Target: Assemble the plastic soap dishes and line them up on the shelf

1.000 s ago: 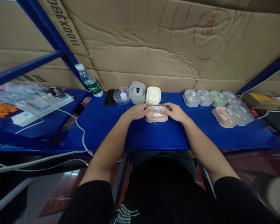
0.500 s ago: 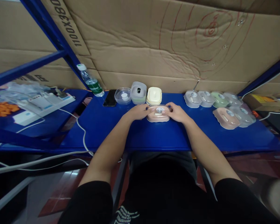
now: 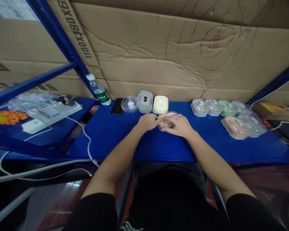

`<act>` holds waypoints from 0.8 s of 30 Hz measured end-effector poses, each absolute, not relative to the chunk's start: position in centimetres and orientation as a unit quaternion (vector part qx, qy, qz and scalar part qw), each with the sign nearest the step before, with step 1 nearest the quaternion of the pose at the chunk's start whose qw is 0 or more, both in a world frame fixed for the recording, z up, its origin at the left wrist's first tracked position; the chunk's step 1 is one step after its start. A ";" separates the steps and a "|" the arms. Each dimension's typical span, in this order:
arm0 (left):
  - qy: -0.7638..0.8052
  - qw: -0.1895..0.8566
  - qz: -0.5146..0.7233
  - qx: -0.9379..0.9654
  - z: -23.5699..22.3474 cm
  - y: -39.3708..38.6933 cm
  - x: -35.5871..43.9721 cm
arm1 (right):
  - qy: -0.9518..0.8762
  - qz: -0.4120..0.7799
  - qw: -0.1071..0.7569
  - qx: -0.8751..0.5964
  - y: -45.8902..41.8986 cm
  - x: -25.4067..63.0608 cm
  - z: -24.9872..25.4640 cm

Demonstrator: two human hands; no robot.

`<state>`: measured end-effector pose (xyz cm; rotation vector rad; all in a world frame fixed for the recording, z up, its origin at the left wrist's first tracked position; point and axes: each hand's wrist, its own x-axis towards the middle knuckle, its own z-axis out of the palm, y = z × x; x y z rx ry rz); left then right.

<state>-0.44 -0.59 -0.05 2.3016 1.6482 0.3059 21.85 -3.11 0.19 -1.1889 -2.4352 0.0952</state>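
Note:
A small pink plastic container (image 3: 162, 123) with a clear cover is held between my hands near the middle of the blue table. My left hand (image 3: 147, 122) grips its left side, thumb at the edge. Across its top and right side lie the curled fingers of my right hand (image 3: 179, 125), hiding much of the cover. Just behind it stands a cream container (image 3: 161, 104). To the left of that are a grey-green container (image 3: 144, 102) with a dark slot and a clear round-cornered tub (image 3: 129, 105) with a white disc in it.
A phone (image 3: 116, 106) and a water bottle (image 3: 100, 93) lie and stand at the back left. Several lidded containers, including a pink one (image 3: 236, 127) and a green one (image 3: 227, 108), are grouped on the right. A power strip (image 3: 50, 117) and white cables are at left.
The pink container looks turned and tilted between my hands. My right hand has moved from its right edge onto the cover. The view has shifted slightly.

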 end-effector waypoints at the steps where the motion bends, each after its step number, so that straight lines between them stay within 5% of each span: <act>1: 0.569 0.142 0.111 0.802 -0.1 -0.7 -0.3 | -0.888 0.027 0.205 -0.412 -3.0 21.8 0.1; 9: 0.513 0.227 0.133 0.817 -0.1 -0.5 -0.1 | -0.849 -0.017 0.284 -0.444 1.3 28.8 -0.7; 15: 0.520 0.175 0.156 0.821 -0.9 -0.6 0.3 | -0.783 -0.062 0.331 -0.523 1.8 28.9 -1.3; 24: 0.514 0.013 0.219 0.829 -2.6 0.0 3.0 | -0.736 -0.083 0.285 -0.608 2.5 29.6 -2.1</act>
